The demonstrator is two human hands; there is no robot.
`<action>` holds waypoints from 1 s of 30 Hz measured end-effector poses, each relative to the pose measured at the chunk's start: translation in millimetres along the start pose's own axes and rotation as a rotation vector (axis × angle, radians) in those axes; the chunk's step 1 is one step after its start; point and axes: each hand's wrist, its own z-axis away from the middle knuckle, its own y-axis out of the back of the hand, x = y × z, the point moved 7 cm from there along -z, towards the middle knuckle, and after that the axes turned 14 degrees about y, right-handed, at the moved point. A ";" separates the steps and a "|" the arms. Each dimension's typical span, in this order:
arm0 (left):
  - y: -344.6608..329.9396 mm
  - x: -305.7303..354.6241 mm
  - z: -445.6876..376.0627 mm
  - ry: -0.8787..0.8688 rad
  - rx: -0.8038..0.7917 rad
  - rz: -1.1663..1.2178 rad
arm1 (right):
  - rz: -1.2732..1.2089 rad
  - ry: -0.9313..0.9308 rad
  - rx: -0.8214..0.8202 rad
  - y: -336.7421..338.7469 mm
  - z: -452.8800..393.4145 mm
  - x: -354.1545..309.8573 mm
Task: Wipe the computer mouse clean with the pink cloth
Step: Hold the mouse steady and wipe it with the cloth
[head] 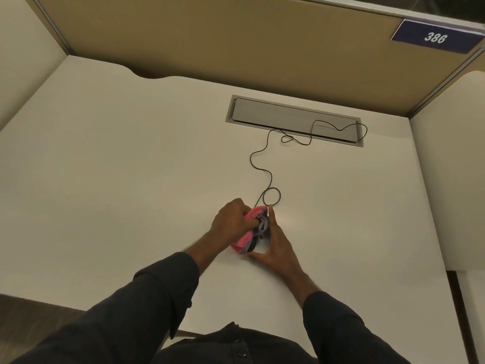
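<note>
A dark computer mouse (260,228) rests on the white desk (131,179), near the front middle. My right hand (278,245) grips it from the right side, index finger along its edge and thumb at its near end. My left hand (232,222) is closed on a bunched pink cloth (244,239) and presses it against the mouse's left side and top. Much of the mouse is hidden by the cloth and my fingers. Its thin black cable (265,164) winds away toward the back of the desk.
A grey cable hatch (262,111) is set into the desk at the back, and the cable loops over it. Tan partition walls (236,43) close off the back and sides. A blue number plate (435,36) hangs at the top right.
</note>
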 end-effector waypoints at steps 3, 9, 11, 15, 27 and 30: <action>-0.4 -1.9 -4.4 0.033 -0.004 0.035 | 0.022 0.008 -0.004 -0.4 -0.3 1.3; 0.4 -5.0 -10.6 0.075 -0.010 0.133 | 0.071 0.016 0.005 -0.7 -1.1 5.4; 1.2 -5.6 -11.1 0.071 -0.011 0.146 | 0.070 0.009 0.003 -1.2 -0.8 7.3; 1.0 -10.4 -13.0 0.086 -0.020 0.191 | 0.057 -0.013 0.002 -3.0 -0.9 11.7; 14.5 -37.7 -20.4 0.166 -0.014 0.276 | 0.087 -0.002 -0.005 -0.6 1.5 12.2; 16.1 -43.5 -17.6 0.153 0.007 0.248 | 0.096 0.003 -0.013 -0.8 2.2 10.5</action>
